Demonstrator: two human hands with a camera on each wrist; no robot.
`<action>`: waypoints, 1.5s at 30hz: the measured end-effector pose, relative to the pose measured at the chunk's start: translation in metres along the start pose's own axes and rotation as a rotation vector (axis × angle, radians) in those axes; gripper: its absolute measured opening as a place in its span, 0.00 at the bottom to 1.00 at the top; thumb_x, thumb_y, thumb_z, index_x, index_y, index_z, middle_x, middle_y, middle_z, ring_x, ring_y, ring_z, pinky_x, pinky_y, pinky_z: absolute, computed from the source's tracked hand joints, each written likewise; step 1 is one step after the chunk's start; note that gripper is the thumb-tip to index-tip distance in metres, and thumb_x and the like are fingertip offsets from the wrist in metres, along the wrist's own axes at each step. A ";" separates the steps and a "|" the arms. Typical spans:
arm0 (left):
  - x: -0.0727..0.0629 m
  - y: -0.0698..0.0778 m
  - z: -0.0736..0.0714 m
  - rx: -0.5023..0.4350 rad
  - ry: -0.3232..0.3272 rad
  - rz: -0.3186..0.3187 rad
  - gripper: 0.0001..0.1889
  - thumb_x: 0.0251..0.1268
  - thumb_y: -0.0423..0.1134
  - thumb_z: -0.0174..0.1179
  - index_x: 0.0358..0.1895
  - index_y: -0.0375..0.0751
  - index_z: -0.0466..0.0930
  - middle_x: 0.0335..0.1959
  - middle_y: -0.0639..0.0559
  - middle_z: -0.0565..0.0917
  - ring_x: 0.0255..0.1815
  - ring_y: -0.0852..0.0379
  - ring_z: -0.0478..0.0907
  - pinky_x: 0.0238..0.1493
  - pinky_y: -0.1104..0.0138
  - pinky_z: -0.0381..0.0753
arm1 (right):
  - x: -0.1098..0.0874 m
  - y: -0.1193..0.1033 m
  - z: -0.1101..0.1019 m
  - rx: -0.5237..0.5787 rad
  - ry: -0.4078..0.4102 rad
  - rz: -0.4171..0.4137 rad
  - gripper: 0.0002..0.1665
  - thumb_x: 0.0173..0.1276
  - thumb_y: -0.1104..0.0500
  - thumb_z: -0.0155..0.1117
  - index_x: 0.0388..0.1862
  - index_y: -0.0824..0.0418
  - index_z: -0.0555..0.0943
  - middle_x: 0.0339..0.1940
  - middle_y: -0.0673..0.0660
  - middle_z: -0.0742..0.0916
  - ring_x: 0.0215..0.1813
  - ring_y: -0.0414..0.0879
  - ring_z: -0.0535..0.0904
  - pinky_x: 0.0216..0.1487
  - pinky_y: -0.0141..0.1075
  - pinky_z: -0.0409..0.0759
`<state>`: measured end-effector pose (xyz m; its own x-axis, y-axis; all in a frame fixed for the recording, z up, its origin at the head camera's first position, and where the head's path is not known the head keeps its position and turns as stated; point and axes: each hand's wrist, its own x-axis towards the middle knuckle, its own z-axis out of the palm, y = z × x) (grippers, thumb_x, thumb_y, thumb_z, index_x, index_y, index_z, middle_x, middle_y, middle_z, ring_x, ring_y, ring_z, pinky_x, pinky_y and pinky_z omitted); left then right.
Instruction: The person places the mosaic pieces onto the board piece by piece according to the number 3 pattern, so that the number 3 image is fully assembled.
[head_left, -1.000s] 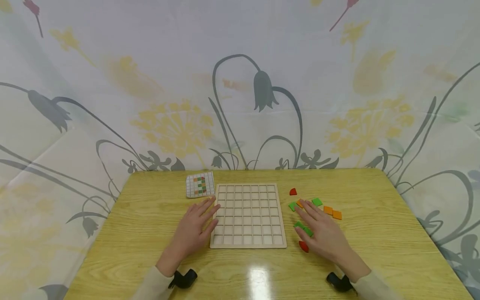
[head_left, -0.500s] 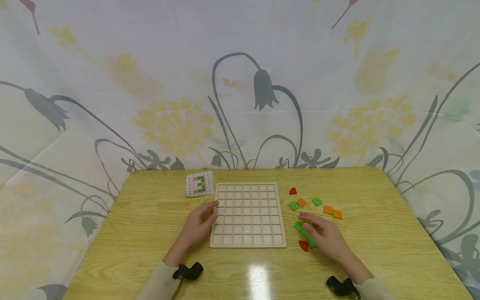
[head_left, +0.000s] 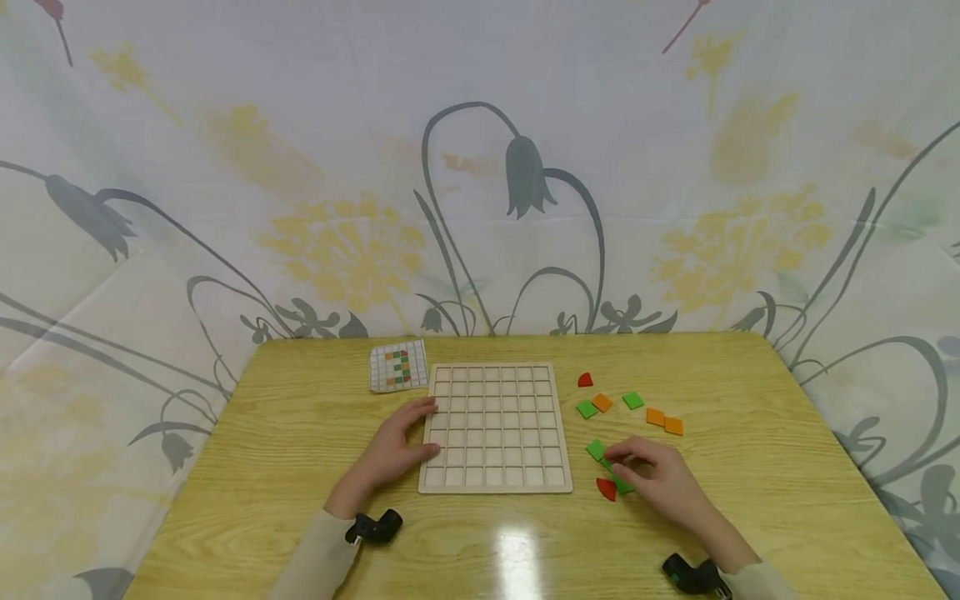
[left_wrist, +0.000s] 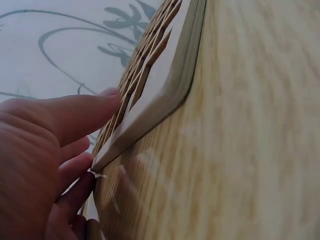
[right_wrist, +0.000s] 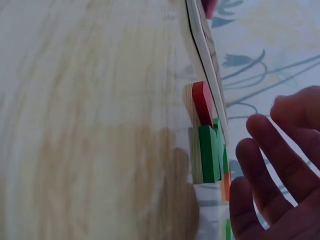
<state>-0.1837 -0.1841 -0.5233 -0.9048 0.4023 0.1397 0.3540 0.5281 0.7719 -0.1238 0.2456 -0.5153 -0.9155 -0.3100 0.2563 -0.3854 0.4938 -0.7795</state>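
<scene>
We spread our left hand (head_left: 393,443) at nine o'clock of the grid board (head_left: 495,421); our right hand (head_left: 662,482) hovered, fingers parted, over green tiles (head_left: 595,450) near four

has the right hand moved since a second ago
Yes, the right hand has drawn back: in the head view, against the wooden grid board, its farthest fingertips went from level with the far half to the near half.
</scene>
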 end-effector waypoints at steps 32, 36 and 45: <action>-0.007 -0.006 -0.010 0.231 -0.158 0.137 0.37 0.67 0.48 0.65 0.73 0.32 0.65 0.78 0.40 0.57 0.79 0.37 0.48 0.72 0.35 0.42 | -0.004 0.001 -0.007 -0.166 -0.204 -0.248 0.21 0.55 0.67 0.78 0.47 0.51 0.88 0.44 0.42 0.87 0.46 0.39 0.76 0.44 0.37 0.79; -0.007 -0.007 -0.010 0.237 -0.162 0.127 0.39 0.66 0.50 0.66 0.74 0.34 0.65 0.79 0.40 0.54 0.79 0.38 0.48 0.72 0.37 0.44 | -0.005 0.000 -0.006 -0.191 -0.209 -0.249 0.20 0.55 0.64 0.79 0.47 0.51 0.87 0.44 0.41 0.87 0.46 0.39 0.76 0.44 0.38 0.78; -0.008 -0.008 -0.012 0.236 -0.202 0.103 0.48 0.54 0.56 0.74 0.75 0.37 0.64 0.80 0.42 0.52 0.79 0.38 0.46 0.73 0.39 0.48 | -0.004 -0.001 -0.003 -0.286 -0.200 -0.230 0.22 0.53 0.65 0.78 0.47 0.50 0.88 0.44 0.38 0.85 0.47 0.38 0.74 0.45 0.39 0.80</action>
<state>-0.1826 -0.2004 -0.5232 -0.8043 0.5906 0.0655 0.5080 0.6262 0.5915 -0.1199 0.2490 -0.5143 -0.7722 -0.5766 0.2669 -0.6195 0.5903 -0.5174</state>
